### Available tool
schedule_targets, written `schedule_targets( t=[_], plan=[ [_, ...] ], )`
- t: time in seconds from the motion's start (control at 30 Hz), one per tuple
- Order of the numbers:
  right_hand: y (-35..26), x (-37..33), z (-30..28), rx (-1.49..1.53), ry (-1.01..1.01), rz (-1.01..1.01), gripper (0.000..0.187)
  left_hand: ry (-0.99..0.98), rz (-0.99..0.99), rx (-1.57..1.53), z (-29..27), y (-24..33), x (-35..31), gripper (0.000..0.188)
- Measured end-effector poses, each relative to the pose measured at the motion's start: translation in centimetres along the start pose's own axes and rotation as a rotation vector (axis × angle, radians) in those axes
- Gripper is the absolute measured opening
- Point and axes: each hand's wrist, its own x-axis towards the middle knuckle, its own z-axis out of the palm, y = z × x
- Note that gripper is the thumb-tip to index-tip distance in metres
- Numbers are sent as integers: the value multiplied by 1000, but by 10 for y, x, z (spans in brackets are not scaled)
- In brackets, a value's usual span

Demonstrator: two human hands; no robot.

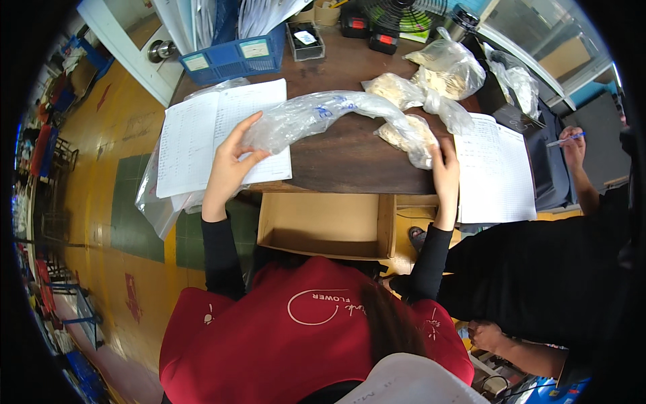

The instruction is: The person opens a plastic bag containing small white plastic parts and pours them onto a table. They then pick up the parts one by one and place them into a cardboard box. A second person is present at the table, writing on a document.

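Observation:
A long clear plastic bag (316, 111) with blue handwriting arches across the brown desk between my two hands. My left hand (232, 165) holds its bunched left end between thumb and fingers, above an open notebook (195, 135). At the other end, my right hand (445, 176) pinches the gathered plastic beside a small clear bag of pale beige pieces (404, 135). The right fingertips are partly hidden by plastic. Just behind lie another bag of beige pieces (397, 89) and a larger, knotted one (447, 71).
Below the desk edge an open cardboard-coloured drawer (323, 225) juts out. A second notebook (494, 168) lies at right, where a co-worker's hand (573, 149) holds a pen. Behind stand a blue file basket (235, 57), black-red battery packs (383, 40) and a fan (407, 13).

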Motion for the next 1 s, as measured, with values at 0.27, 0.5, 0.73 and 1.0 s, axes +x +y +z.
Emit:
schedule_targets(
  t=[0.27, 0.5, 0.73, 1.0],
  plan=[
    [-10, -1, -9, 551, 154, 201, 13, 424, -24, -265, -10, -8, 39, 24],
    [-69, 14, -28, 361, 238, -11, 10, 463, 47, -422, -32, -19, 97, 41],
    [-79, -39, 2, 235, -111, -78, 19, 699, 168, 285, -14, -26, 90, 59],
    [-37, 12, 35, -77, -128, -443, 49, -302, 553, 532, 146, 0, -17, 34]
  ],
)
